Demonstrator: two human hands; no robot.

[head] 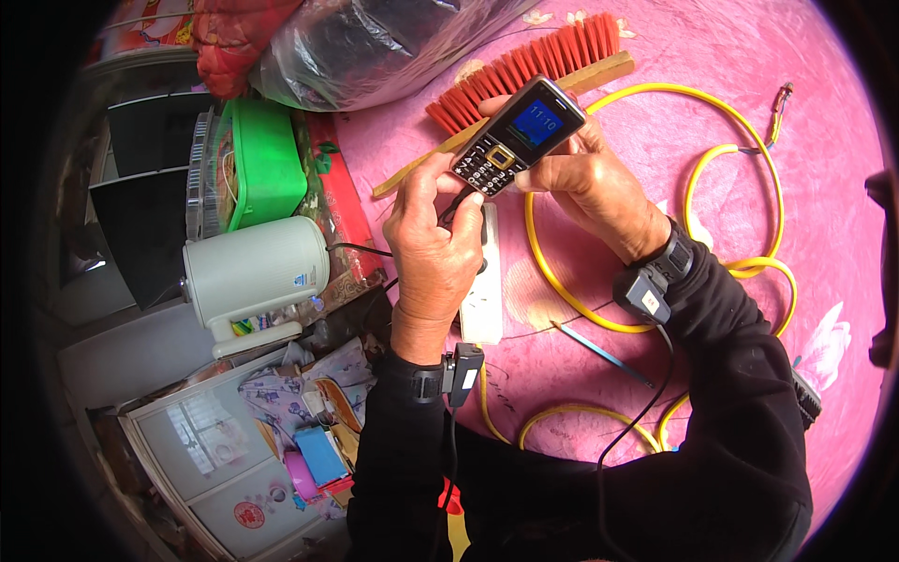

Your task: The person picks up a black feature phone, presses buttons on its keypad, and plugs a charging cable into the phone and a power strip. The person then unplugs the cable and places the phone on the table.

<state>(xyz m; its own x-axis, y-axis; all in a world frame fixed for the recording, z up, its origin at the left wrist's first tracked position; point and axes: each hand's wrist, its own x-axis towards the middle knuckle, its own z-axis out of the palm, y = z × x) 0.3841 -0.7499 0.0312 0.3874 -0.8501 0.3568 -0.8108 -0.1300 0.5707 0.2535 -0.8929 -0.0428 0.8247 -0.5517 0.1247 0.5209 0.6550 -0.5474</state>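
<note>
A keypad mobile phone (pixel 520 135), its screen lit, is tilted above the pink floral cloth. My right hand (pixel 590 186) grips it, with the thumb at the edge beside the keys and fingers behind. At the phone's lower end, my left hand (pixel 437 239) pinches a black cable (pixel 458 202) between thumb and forefinger; whether its plug sits in the phone cannot be told. Below and partly behind the left hand lies a white power strip (pixel 482 309). Under the phone rests a wooden brush with red bristles (pixel 523 74).
A yellow cable (pixel 778 186) with bared wires at one end loops across the pink cloth (pixel 836 232). A blue pencil (pixel 602 353) lies near my right forearm. At left stand a pale electric kettle (pixel 256 263) and a green plastic container (pixel 270 165). A plastic-wrapped bundle (pixel 351 49) is at top.
</note>
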